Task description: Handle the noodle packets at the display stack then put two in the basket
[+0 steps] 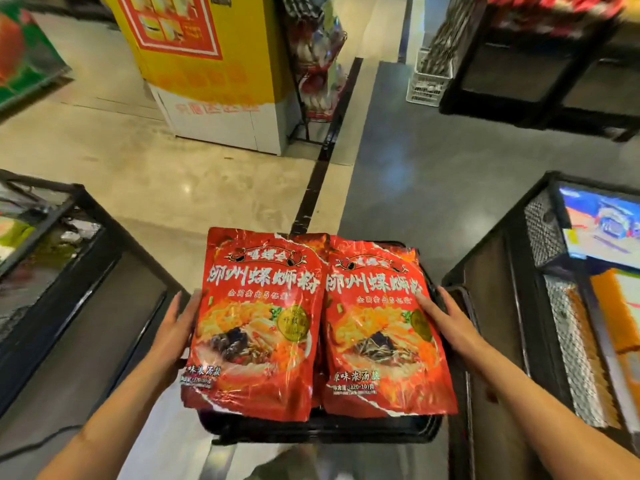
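Two red noodle packets lie side by side on top of a black basket (322,431) in front of me. My left hand (175,330) lies with straight fingers against the left edge of the left packet (256,323). My right hand (446,320) lies flat with straight fingers on the right edge of the right packet (384,334). More red packets show beneath the top two. Both forearms reach in from the bottom corners.
A black shelf unit (69,289) stands close on the left and a black mesh-sided shelf (540,306) with goods close on the right. Ahead are a yellow and white display stand (214,81), a wire rack (318,81) and a white crate (429,77). The floor between is tiled.
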